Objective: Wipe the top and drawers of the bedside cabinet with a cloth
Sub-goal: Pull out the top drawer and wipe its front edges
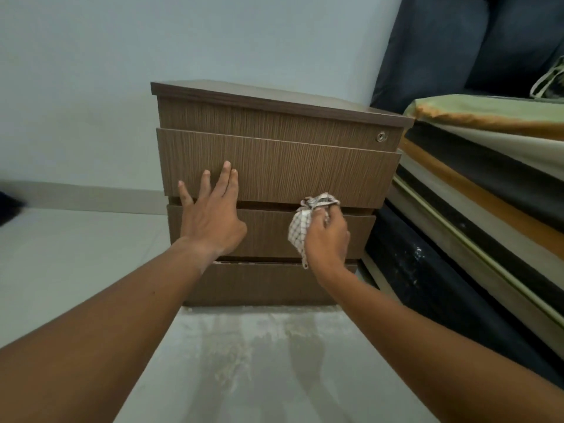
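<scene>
A brown wood-grain bedside cabinet [274, 123] with three drawers stands against a pale wall. Its top drawer [305, 169] sticks out slightly. A round keyhole [381, 136] sits at the upper right under the top board. My left hand [210, 218] lies flat with fingers spread on the front of the top drawer, its palm over the gap to the middle drawer [268, 236]. My right hand [326, 239] is shut on a bunched checked cloth [300, 227], pressed at the gap between the top and middle drawers. The bottom drawer [259, 285] is partly hidden by my forearms.
A bed with stacked mattresses [476, 190] in orange, black and cream stands right of the cabinet, close against its side. A dark padded headboard [451, 47] rises behind. The pale floor [259, 361] in front of the cabinet shows dusty streaks.
</scene>
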Action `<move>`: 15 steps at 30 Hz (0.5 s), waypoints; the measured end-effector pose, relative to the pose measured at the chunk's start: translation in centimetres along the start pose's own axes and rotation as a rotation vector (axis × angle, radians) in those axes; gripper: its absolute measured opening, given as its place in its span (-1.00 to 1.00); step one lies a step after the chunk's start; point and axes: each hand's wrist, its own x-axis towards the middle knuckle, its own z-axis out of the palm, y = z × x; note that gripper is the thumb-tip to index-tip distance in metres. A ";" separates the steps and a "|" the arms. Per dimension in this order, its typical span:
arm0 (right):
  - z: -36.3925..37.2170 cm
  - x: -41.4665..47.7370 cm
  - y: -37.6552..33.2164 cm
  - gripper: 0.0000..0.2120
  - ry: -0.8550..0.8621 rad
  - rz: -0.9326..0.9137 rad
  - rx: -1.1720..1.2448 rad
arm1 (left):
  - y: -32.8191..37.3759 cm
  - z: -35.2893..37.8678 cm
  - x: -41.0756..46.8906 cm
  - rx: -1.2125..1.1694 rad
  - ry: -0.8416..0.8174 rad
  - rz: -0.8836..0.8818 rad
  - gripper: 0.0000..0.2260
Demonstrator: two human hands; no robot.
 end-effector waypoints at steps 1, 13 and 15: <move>-0.7 0.3 -0.1 -0.84 0.065 -0.058 -0.006 | -0.2 0.0 0.2 -0.027 -0.006 -0.007 -0.23; -2.4 5.5 -1.0 -0.57 -0.037 -0.472 -0.539 | 1.2 2.2 -0.3 -0.232 0.140 0.011 -0.61; -1.4 5.0 -0.4 -0.59 -0.056 -0.549 -0.653 | 1.3 2.6 -0.3 -0.256 0.082 -0.060 -0.66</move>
